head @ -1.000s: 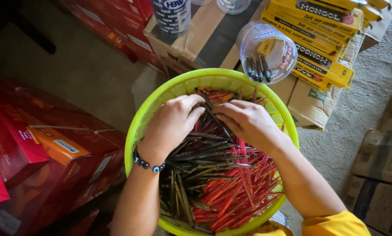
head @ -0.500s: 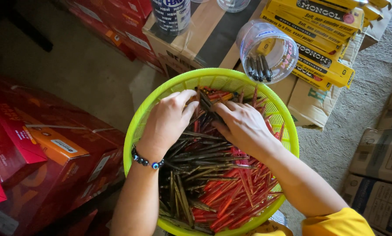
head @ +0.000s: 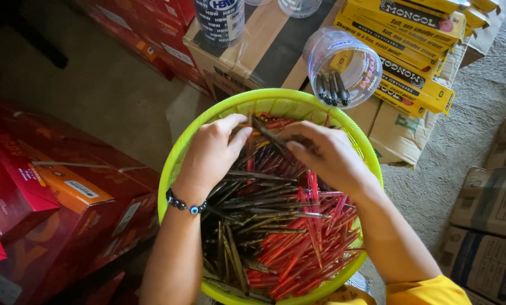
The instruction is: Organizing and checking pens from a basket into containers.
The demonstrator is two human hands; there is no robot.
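Both hands work inside a lime-green plastic basket (head: 177, 164) filled with loose pens, dark-barrelled ones (head: 247, 217) heaped toward the left and red ones (head: 309, 248) toward the right.

The left hand (head: 210, 155), with a beaded bracelet (head: 185, 204) at the wrist, has its grip curled over the pens at the far rim; fingertips pinch toward a dark pen (head: 270, 134) lying across the top.

The right hand (head: 329, 155) meets it, its grip clenched around that same pen.

Against half a second ago, both hands have drawn closer together at the far side of the basket, and the pen has lifted slightly clear of the heap.

A clear plastic jar (head: 343, 65) holding a few dark pens lies tilted just beyond the rim, on a cardboard carton (head: 275, 45) beside yellow pencil boxes (head: 411, 68). Red cartons (head: 49, 197) stand to the left.
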